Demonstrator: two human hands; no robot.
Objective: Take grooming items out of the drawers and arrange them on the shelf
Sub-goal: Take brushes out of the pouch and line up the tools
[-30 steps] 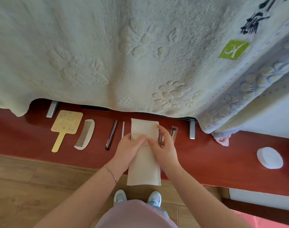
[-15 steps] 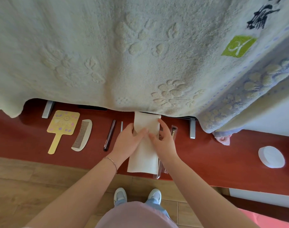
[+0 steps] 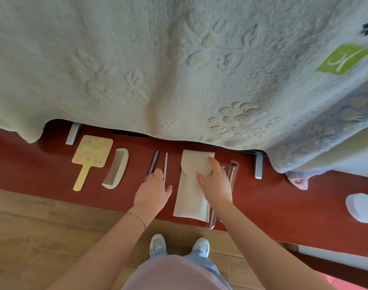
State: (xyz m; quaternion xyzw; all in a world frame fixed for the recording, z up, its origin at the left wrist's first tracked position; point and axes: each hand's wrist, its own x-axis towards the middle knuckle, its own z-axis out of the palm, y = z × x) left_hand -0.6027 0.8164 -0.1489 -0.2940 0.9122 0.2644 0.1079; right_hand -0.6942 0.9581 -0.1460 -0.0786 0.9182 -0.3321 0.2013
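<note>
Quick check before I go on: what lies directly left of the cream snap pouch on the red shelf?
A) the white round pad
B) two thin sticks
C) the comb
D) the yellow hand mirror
B: the two thin sticks lie just left of the pouch, with the left hand over their near ends; the comb lies farther left.

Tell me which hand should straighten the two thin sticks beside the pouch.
Left. The left hand already rests on the two thin sticks, fingers relaxed. The right hand is busy on the pouch.
</note>
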